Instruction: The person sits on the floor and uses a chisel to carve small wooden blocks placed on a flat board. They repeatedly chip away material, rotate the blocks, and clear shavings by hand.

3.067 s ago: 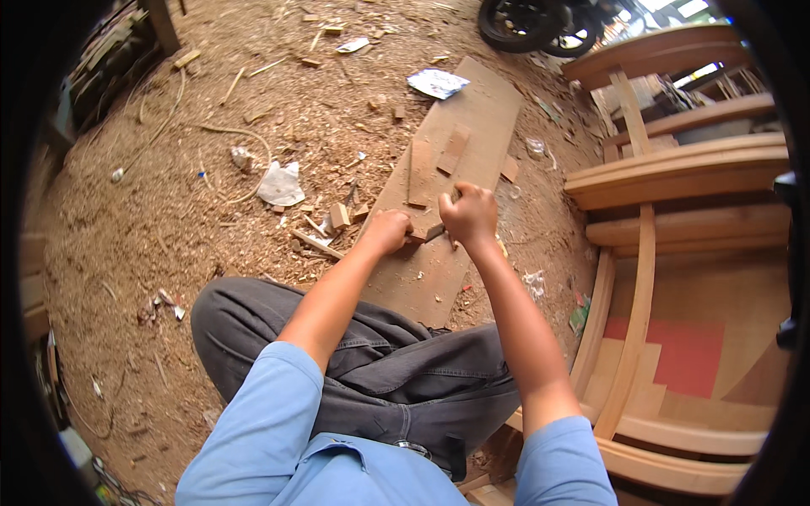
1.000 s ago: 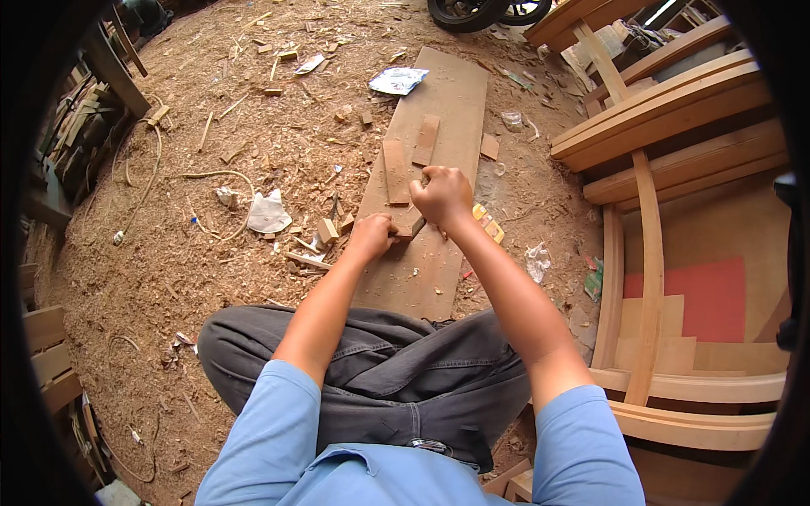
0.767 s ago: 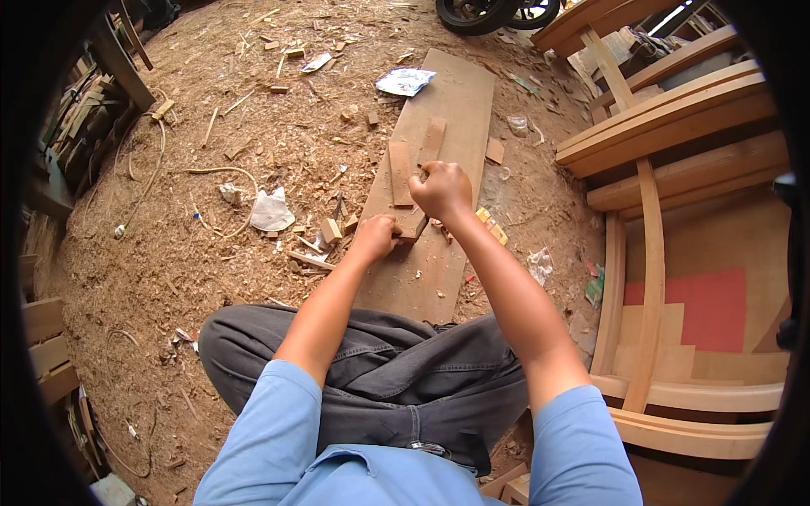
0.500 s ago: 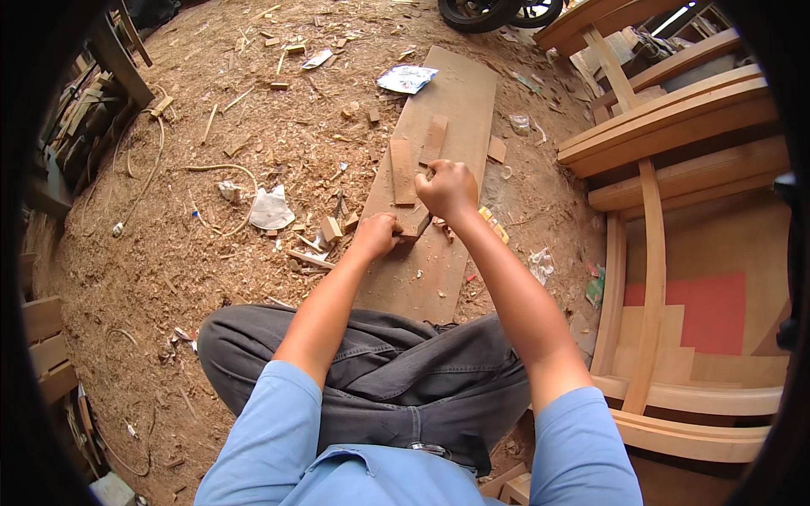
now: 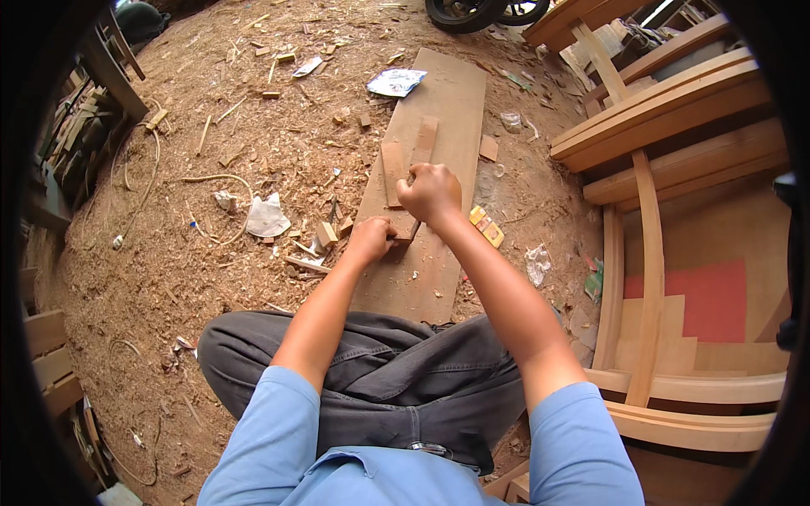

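A long wooden board (image 5: pixel 451 105) lies on the ground in front of me. On its near part sits a small wooden block (image 5: pixel 405 229), partly hidden beneath my hands. My left hand (image 5: pixel 373 239) is closed around the block's near left end. Over the block's right side, my right hand (image 5: pixel 431 195) makes a fist. Whatever that fist grips is mostly covered by the fingers, so its kind cannot be made out. Just beyond the hands, two flat wood pieces rest on the board: a wider strip (image 5: pixel 392 169) and a narrower strip (image 5: pixel 425 137).
Shavings and offcuts cover the ground. A shiny packet (image 5: pixel 396 83) lies on the board's far left edge. Beside my right forearm is a yellow object (image 5: pixel 487 227). Wooden frames (image 5: pixel 645 278) stand at the right, a wheel (image 5: pixel 467 13) at the far end. A cord (image 5: pixel 156 173) runs along the left.
My right fist has shifted slightly left and toward me over the block, and more of the yellow object shows beside my forearm. My left hand keeps its hold. The whole view has shifted a little.
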